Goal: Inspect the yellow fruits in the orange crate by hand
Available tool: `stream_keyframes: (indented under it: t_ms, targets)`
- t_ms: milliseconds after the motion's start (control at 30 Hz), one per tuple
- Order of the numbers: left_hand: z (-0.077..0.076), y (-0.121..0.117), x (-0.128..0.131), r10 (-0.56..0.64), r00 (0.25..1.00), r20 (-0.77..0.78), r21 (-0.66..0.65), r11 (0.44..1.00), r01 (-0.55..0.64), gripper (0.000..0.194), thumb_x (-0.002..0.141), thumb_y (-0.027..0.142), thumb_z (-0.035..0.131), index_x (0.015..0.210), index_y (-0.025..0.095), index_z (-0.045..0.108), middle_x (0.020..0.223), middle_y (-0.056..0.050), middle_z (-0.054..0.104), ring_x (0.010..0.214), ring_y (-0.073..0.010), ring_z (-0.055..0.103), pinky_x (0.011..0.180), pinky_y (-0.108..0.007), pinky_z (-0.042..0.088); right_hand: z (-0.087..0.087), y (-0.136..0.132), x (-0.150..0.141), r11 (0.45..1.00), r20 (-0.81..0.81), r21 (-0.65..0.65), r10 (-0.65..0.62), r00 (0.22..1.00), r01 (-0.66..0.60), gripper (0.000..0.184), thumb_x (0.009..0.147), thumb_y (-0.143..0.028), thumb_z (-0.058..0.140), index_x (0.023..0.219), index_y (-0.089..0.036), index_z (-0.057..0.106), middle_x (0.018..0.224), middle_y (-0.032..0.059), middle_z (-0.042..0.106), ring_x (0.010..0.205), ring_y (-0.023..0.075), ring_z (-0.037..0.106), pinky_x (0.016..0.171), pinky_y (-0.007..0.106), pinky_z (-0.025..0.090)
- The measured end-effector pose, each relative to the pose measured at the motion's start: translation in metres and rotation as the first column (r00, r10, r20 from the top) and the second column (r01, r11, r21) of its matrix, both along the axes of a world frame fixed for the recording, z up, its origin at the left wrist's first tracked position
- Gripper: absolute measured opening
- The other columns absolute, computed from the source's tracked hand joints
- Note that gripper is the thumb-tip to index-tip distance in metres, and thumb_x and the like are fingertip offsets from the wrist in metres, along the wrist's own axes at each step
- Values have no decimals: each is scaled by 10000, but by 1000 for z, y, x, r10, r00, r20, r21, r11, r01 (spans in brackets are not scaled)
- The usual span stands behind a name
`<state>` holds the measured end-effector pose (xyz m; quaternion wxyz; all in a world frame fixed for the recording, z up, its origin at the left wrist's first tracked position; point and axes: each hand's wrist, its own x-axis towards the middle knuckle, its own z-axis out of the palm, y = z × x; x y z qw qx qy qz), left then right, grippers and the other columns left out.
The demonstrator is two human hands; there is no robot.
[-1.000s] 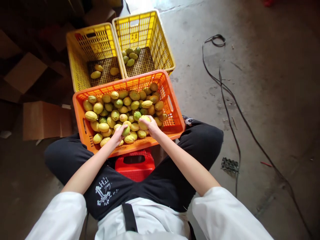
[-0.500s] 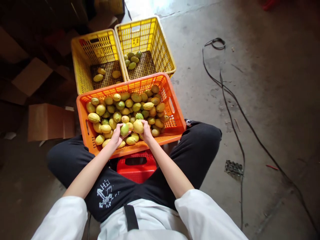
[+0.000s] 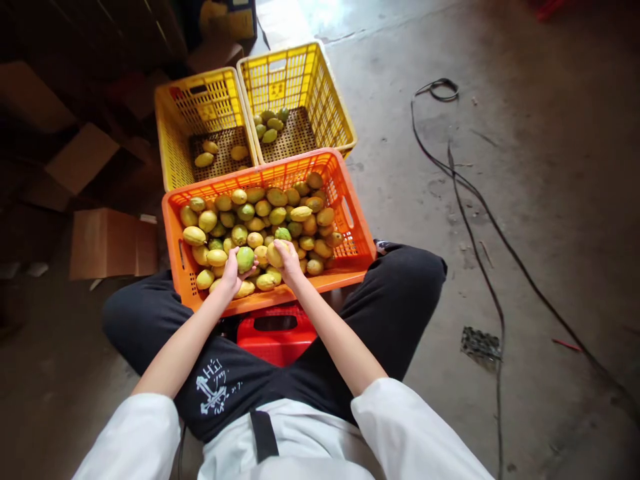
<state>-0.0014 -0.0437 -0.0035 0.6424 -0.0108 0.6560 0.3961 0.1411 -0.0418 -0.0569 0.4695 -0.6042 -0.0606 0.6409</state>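
Over the front part of an orange crate [image 3: 350, 263], both of my hands are busy with lemons. In my left hand [image 3: 233, 275] rests a green lemon [image 3: 245, 259], with the fingers curled under it. My right hand [image 3: 290, 261] grips a yellow lemon [image 3: 275, 255] from the right side, its fingers partly covering the fruit. Beneath and around them lies a wide layer of yellow and greenish lemons [image 3: 277, 215]. A greener, bumpy one [image 3: 283, 234] sits just beyond my right fingers.
Behind the orange crate stand two yellow crates: the left one [image 3: 165, 143] has a few yellow lemons, the right one [image 3: 345, 113] several green ones. A red stool [image 3: 277, 343] is between my legs. Cardboard boxes [image 3: 103, 243] lie left; a black cable [image 3: 480, 267] crosses the floor right.
The view has shifted slightly, so the crates appear a little further right and lower. My right hand has turned over the yellow lemon, covering more of it. Both lemons are still held.
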Motion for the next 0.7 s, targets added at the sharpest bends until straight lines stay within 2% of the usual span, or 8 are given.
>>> stream_keyframes:
  t_ms: [100,167,267,367,500,600,700]
  targets:
    - [-2,0,0,-16,999,-36,-1,1000,16,306,1095,372,483,1018,190,717,909,-104,795,840,-227,813,709,-291,684,-6,-7,-4,1000,271,-15,13,962,-9,559,627,-527,916,1043,-250,665,1165,45,676,1056,226,689,1028,376,606]
    - [-3,0,-1,-32,998,-52,3,999,33,340,1112,361,449,958,188,698,891,-99,788,856,-214,816,728,-267,677,-8,-12,-7,999,345,-48,19,939,-3,588,617,-503,926,1081,-240,679,1278,79,631,1116,236,667,1108,388,572]
    - [-5,-1,-3,-47,997,-61,3,999,48,356,1117,370,439,941,186,689,880,-96,788,862,-214,818,738,-262,675,-11,-16,-13,998,353,-56,35,935,-17,624,605,-468,940,1120,-241,670,1326,95,592,1153,244,657,1139,388,556]
    - [-8,-2,-6,-46,998,-49,-2,999,46,315,1099,369,473,963,188,691,870,-89,787,848,-221,816,737,-278,678,-15,-19,-19,999,354,-2,38,935,-40,630,595,-443,950,1113,-254,646,1314,86,589,1162,239,656,1152,380,546]
    - [-11,-2,-7,-50,998,-37,-14,999,49,323,1103,372,457,950,193,678,834,-82,776,826,-218,811,717,-281,678,-19,-21,-21,995,286,85,20,958,-46,617,650,-490,914,1128,-269,592,1233,60,634,1112,232,675,1059,374,586]
    - [-12,-2,-6,-41,999,-35,-22,999,40,337,1108,378,456,926,195,671,814,-83,773,798,-214,802,694,-285,679,-20,-20,-20,993,252,101,34,967,-61,552,709,-532,863,1107,-263,589,1134,43,671,1048,230,683,995,362,587]
    - [-12,-2,-5,-36,999,-28,8,999,36,311,1095,352,495,902,185,672,804,-81,763,796,-209,799,701,-285,684,-18,-17,-19,994,290,80,45,956,-71,434,782,-545,803,1056,-264,619,1067,27,703,1037,229,680,1012,359,565]
